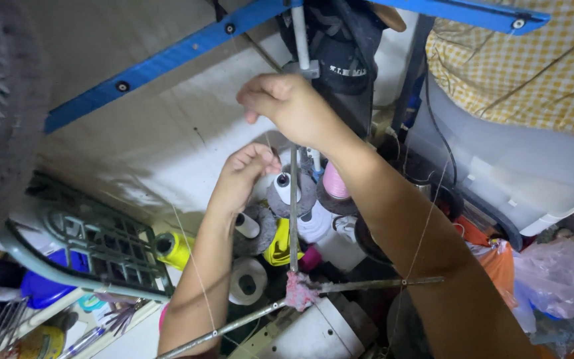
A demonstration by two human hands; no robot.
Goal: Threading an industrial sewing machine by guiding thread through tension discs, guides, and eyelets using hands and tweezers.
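Note:
My right hand (290,106) is raised near the top of a thin metal thread-stand rod (294,213), its fingers pinched together as if on a fine thread; the thread itself is barely visible there. My left hand (244,174) reaches down beside a grey thread cone (287,193), fingers curled close to its top. A pink spool (334,181) stands right of the rod. Thin pale threads (194,266) run down across both forearms to a horizontal guide bar (367,284) with a tuft of pink lint (298,292).
A yellow cone (174,249), white spools (248,279) and a yellow cone (280,247) lie below. A blue metal frame (167,60) crosses above. A green cast treadle grate (101,249) sits at left, a yellow checked cloth (519,66) and a white tub (499,166) at right.

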